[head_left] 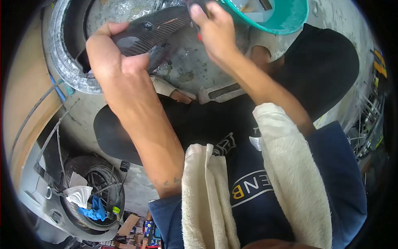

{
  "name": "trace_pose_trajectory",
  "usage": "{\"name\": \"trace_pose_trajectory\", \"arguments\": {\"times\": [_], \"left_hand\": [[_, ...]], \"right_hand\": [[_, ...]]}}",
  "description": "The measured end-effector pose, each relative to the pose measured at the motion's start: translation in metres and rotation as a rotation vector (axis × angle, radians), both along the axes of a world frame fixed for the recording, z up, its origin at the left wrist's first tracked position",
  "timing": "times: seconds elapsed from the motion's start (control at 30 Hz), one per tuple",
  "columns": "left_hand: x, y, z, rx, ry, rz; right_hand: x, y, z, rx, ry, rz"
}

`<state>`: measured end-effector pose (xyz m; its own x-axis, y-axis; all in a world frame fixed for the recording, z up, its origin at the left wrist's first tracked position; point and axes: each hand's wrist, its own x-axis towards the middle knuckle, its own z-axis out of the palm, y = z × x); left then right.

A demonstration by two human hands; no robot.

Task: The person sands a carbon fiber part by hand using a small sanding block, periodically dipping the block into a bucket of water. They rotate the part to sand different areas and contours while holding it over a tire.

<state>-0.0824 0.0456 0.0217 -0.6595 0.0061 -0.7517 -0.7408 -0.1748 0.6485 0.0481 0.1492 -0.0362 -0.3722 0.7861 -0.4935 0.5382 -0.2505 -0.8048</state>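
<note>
Fingers of the left hand [112, 54] grip the low end of a long dark ribbed panel [153, 31]. Behind it lies a big gray tire [62, 62]. The panel is near the top and slants up to the right, toward a teal tub [290, 18]. The right hand [215, 33] pinches its high end.

floor [195, 70]: stained grey concrete | on it: tyre [62, 58], metal wrench [219, 93], teal basin [292, 16] | lower left: wheel [89, 174] with rags [95, 209]
</note>
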Motion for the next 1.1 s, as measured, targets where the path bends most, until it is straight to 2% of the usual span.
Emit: {"name": "trace_pose_trajectory", "arguments": {"times": [0.07, 0.13, 0.17, 0.2, 0.27, 0.3, 0.4, 0.43, 0.47, 0.53, 0.57, 0.6, 0.67, 0.7, 0.77, 0.8, 0.87, 0.9, 0.93, 1.0, 1.03, 1.07, 1.1], "left_hand": [[-0.002, -0.001, -0.001, -0.033, 0.004, 0.047], [-0.006, -0.005, -0.006, 0.105, -0.041, 0.004], [-0.008, -0.002, -0.007, -0.017, -0.073, 0.084], [-0.007, -0.003, -0.007, -0.020, -0.073, 0.084], [-0.007, -0.006, -0.006, -0.034, -0.019, 0.017], [-0.007, -0.006, -0.005, -0.035, -0.044, 0.034], [-0.002, -0.006, -0.003, -0.023, -0.020, -0.036], [-0.008, -0.008, -0.009, 0.028, -0.046, -0.012], [-0.007, -0.011, -0.013, 0.024, -0.052, -0.014], [-0.010, -0.010, -0.009, 0.043, -0.047, -0.006], [-0.008, -0.008, -0.007, 0.043, -0.039, 0.003], [-0.003, -0.004, -0.004, 0.024, -0.009, 0.031], [-0.002, -0.002, -0.006, 0.005, 0.011, 0.051], [-0.007, -0.004, -0.008, 0.014, -0.022, 0.042], [-0.004, -0.001, -0.002, 0.021, -0.041, 0.042], [-0.002, 0.000, -0.001, 0.023, -0.035, 0.040], [-0.004, 0.000, -0.002, -0.021, 0.003, 0.034], [-0.005, -0.001, -0.007, 0.026, 0.015, 0.050], [-0.009, -0.002, -0.010, 0.021, 0.012, 0.049], [-0.015, -0.006, -0.015, 0.043, -0.060, 0.063], [-0.010, -0.001, -0.008, -0.028, -0.036, 0.071], [-0.007, -0.004, -0.008, -0.034, -0.035, 0.065], [-0.007, -0.005, -0.009, -0.011, -0.023, 0.045]], "right_hand": [[-0.002, 0.007, -0.001, 0.038, 0.069, 0.024], [-0.003, 0.011, 0.009, 0.108, 0.187, 0.048], [-0.012, 0.008, 0.022, -0.195, 0.216, -0.160], [-0.010, 0.006, 0.007, -0.198, 0.216, -0.160], [-0.007, 0.006, -0.031, 0.001, 0.326, -0.182], [0.007, -0.002, 0.025, -0.196, 0.260, -0.097], [-0.002, 0.010, -0.016, -0.274, 0.401, -0.138], [-0.009, 0.017, 0.010, -0.252, 0.091, -0.095], [-0.009, 0.012, 0.008, -0.255, 0.085, -0.098], [-0.014, 0.000, -0.002, 0.030, 0.098, -0.163], [0.000, -0.011, -0.016, 0.383, 0.169, -0.045], [0.008, -0.023, -0.005, 0.402, 0.234, -0.030], [0.002, -0.017, -0.016, 0.552, 0.292, -0.040], [-0.013, -0.018, -0.020, 0.546, 0.276, -0.045], [-0.053, -0.019, -0.020, 0.671, -0.054, -0.413], [-0.037, -0.019, -0.019, 0.672, -0.049, -0.418], [0.010, -0.020, -0.017, 0.516, 0.211, 0.028], [0.013, -0.026, -0.013, 0.488, 0.398, 0.037], [0.009, -0.021, -0.006, 0.484, 0.394, 0.036], [-0.005, -0.005, 0.001, 0.268, 0.227, 0.026], [-0.020, 0.005, -0.045, 0.541, 0.092, -0.008], [-0.009, -0.012, -0.056, 0.536, 0.091, -0.014], [-0.001, -0.027, -0.063, 0.561, 0.251, -0.021]]}}
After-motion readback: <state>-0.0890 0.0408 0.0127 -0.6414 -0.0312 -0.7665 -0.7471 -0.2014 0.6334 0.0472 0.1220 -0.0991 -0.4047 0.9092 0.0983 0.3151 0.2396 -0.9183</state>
